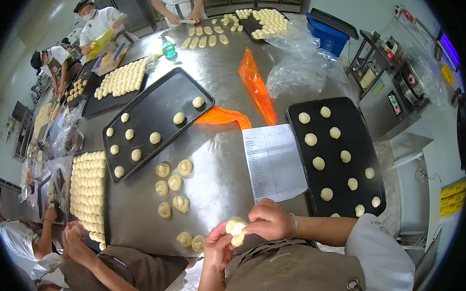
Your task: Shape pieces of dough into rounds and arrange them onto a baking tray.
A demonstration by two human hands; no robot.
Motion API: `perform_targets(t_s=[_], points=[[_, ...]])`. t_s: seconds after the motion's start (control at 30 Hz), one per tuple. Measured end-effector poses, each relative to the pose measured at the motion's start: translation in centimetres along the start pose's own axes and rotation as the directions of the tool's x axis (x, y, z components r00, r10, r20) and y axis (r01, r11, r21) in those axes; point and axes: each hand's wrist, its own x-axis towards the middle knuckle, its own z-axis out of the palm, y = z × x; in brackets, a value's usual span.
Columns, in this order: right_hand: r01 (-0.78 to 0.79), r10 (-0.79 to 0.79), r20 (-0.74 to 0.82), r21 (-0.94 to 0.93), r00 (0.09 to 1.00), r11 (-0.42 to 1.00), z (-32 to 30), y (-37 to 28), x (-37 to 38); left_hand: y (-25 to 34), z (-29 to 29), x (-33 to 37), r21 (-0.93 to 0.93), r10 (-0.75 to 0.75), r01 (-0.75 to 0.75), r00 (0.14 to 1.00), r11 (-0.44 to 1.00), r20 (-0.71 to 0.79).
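Observation:
Close in front of my body I hold a piece of dough (pixel 235 228) with a whiter patch in its middle. My left hand (pixel 216 246) is closed around it from the left and below. From the right, my right hand (pixel 270 220) pinches its edge, though its fingertips are partly hidden. Two flattened dough rounds (pixel 198 243) lie on the steel table (pixel 218 164) just left of my left hand. Farther up are several more dough rounds (pixel 175 183) with uneven tops. A printed sheet of paper (pixel 275 164) lies beyond my right hand.
At right stands a black tray (pixel 297 123) with spaced dough balls; another black tray (pixel 163 104) lies at an angle on the left. Orange plastic bags (pixel 256 87) and clear plastic (pixel 307 69) lie beyond. Close on my left, a co-worker's hands (pixel 76 243) are pressed together beside a full dough tray (pixel 89 196).

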Motion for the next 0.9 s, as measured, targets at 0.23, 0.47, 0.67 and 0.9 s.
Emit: perform_targets(t_s=[0.23, 0.47, 0.67, 0.9], points=[[-0.713, 0.619, 0.356, 0.3, 0.7, 0.634, -1.9, -0.6, -0.3, -0.2, 0.2, 0.6, 0.399, 0.089, -0.157, 0.979, 0.903, 0.182], [-0.702, 0.669, 0.224, 0.314, 0.709, 0.639, -0.4, 2.3, -0.8, -0.1, 1.0, 1.2, 0.366, -0.048, 0.077, 0.995, 0.927, -0.087], [-0.247, 0.235, 0.393, -0.02, 0.889, 0.969, -0.3, -0.2, -0.6, 0.0, 3.5, 0.5, -0.268, -0.112, 0.105, 0.994, 0.958, -0.013], [0.154, -0.12, 0.226, -0.138, 0.967, 0.978, -3.5, 0.7, -0.8, 1.1, 5.5, -0.8, -0.273, -0.205, 0.245, 0.964, 0.93, 0.166]])
